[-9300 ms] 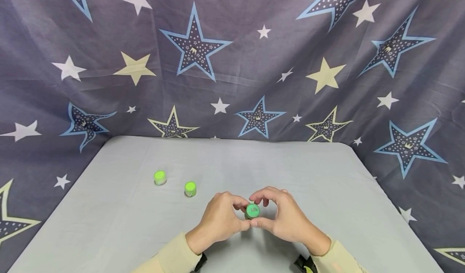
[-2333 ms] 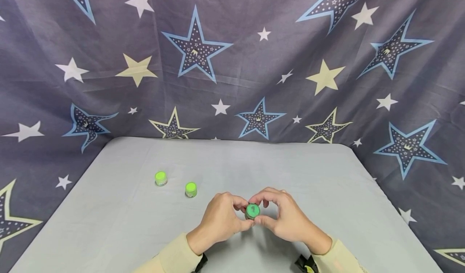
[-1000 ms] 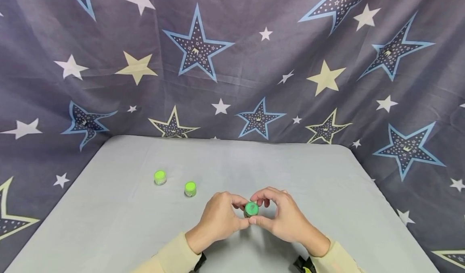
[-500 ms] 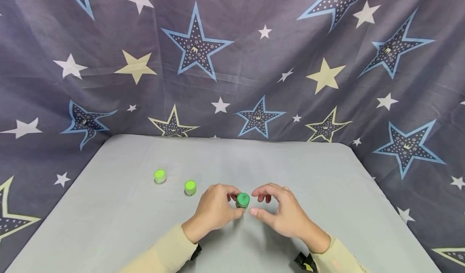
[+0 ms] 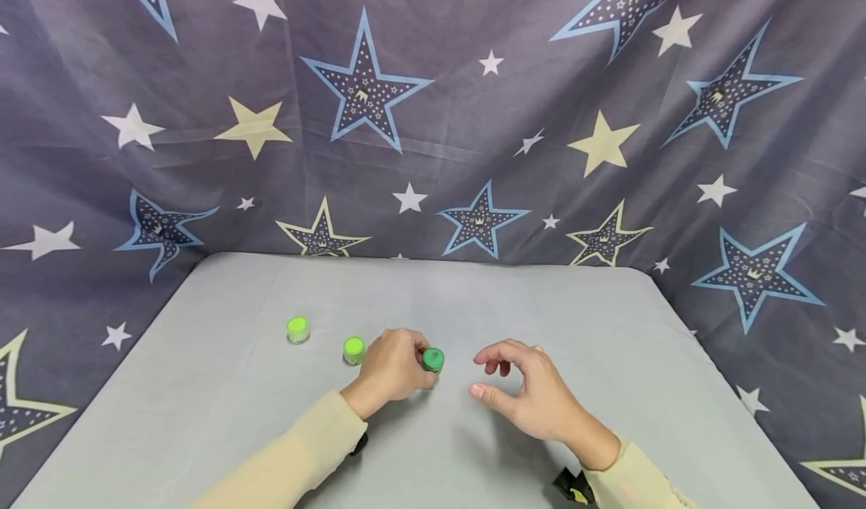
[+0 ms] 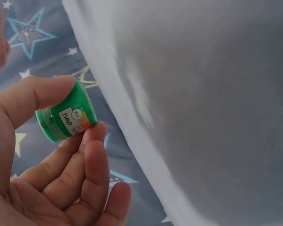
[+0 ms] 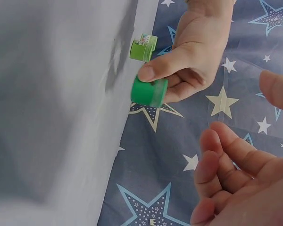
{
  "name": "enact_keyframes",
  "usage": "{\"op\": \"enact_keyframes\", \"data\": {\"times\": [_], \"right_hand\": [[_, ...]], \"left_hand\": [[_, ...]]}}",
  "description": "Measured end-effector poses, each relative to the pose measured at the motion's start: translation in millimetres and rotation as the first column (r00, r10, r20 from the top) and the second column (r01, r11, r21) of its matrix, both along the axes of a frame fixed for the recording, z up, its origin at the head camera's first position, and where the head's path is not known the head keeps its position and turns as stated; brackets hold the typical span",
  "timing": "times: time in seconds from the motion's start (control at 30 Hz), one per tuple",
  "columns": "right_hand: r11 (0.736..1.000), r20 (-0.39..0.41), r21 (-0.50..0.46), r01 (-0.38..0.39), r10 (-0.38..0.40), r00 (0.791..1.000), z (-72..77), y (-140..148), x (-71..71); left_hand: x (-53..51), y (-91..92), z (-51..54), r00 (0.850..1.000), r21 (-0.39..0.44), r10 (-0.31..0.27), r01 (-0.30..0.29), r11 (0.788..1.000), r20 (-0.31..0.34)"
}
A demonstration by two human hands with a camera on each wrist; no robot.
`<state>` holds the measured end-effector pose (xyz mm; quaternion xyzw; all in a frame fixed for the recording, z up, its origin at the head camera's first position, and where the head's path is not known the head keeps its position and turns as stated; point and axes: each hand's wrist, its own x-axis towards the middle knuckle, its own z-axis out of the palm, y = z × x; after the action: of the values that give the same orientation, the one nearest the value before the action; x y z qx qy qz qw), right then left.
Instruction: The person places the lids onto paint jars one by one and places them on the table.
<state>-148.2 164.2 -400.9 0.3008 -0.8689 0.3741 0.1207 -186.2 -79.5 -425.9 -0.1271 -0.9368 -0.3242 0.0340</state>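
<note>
My left hand [image 5: 391, 366] pinches a small green lidded jar [image 5: 433, 360] between thumb and fingertips, above the grey-white table. The left wrist view shows the thumb on one side of the jar [image 6: 68, 115], fingertips on the other, and a printed label facing the camera. To the right, my right hand [image 5: 534, 396] hangs over the table with thumb and fingers apart, holding nothing. Just beyond the left hand stands a jar with a lime-green lid [image 5: 354, 350]. A similar lime-lidded jar [image 5: 298, 330] stands farther left.
A pale cloth covers the table [image 5: 541, 306]. Behind it and along its sides hangs a dark curtain [image 5: 433, 156] printed with stars. Black straps show by both cuffs.
Both hands were at the green jar a second ago. The right hand has let go and stays at the right, while the left hand has carried the jar leftward and slightly farther away.
</note>
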Motion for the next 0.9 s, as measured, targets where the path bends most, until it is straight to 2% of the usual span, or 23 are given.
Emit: {"op": "enact_keyframes", "data": {"times": [0.2, 0.7, 0.9], "right_hand": [[1.0, 0.005, -0.003, -0.002, 0.002, 1.0, -0.5, 1, 0.3], [1.0, -0.006, 0.003, 0.004, -0.004, 1.0, -1.2, 2, -0.1], [0.999, 0.009, 0.022, 0.042, -0.042, 0.999, -3.6, 4, -1.8]], "left_hand": [[-3.7, -2.1, -3.7, 0.999, -0.042, 0.018, -0.016, 0.999, 0.039], [-7.1, -6.5, -8.7, 0.996, -0.175, 0.002, 0.013, 0.985, 0.086], [-1.5, -14.1, -5.5, 0.998, -0.178, -0.019, 0.028, 0.984, 0.052]]}}
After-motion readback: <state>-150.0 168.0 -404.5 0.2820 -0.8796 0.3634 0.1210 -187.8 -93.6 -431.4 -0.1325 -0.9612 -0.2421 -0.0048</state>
